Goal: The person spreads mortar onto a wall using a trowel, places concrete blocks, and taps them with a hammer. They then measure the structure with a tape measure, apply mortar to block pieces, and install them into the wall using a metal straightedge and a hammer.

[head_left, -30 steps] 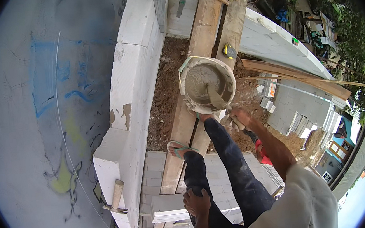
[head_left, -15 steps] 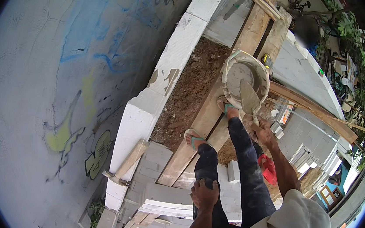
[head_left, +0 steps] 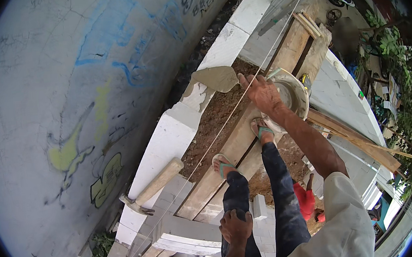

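Note:
My right hand is closed on a mortar-coated trowel, its blade over the top of the white block wall, where grey mortar shows. The trowel handle is mostly hidden by my fingers. Behind that hand and forearm, a bucket with grey mortar stands on wooden planks, partly covered. My left hand grips my left knee with bent fingers. A wooden-handled hammer lies on the wall top to the lower left. My sandalled feet stand on the planks. A thin string runs diagonally past the trowel.
A graffitied grey wall rises at left. Soil lies below the planks. A yellow-and-black tape measure is beside the bucket. A person in red is lower down. Long boards, leaves and stored items are at right.
My right hand has lifted the trowel out of the bucket and moved it up and left to the wall top. The view has turned; my left hand stays on my knee.

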### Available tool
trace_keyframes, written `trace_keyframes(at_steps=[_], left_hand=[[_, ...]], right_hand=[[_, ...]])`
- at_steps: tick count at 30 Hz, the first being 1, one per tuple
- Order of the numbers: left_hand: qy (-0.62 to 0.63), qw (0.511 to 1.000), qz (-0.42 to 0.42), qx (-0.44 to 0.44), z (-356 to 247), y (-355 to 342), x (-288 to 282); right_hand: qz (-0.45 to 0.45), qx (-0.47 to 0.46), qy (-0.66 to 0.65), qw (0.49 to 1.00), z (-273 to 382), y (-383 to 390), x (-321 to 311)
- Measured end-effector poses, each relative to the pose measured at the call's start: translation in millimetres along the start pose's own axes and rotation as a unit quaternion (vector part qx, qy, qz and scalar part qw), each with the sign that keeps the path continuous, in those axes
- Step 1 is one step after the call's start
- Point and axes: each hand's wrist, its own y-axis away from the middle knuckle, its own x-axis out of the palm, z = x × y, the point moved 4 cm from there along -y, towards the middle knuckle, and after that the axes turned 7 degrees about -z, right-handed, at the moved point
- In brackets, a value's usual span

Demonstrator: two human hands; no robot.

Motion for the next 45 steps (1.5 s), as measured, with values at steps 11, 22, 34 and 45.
trace_keyframes(at_steps=[11, 22, 34, 45], left_hand=[[-0.002, 1.000, -0.006, 0.006, -2, 2, -2], [-0.047, 0.999, 0.003, 0.026, -9, -2, 0], [-0.097, 0.992, 0.033, 0.078, -37, -7, -5], [-0.113, 0.993, 0.014, 0.041, -37, -11, -6]], right_hand=[[0.087, 0.003, 0.023, 0.996, 36, -58, 8], [0.043, 0.377, -0.354, 0.855, -29, 199, 18], [0.169, 0.420, -0.135, 0.881, -158, 311, 245], [0.037, 0.521, -0.710, 0.472, -65, 222, 93]])
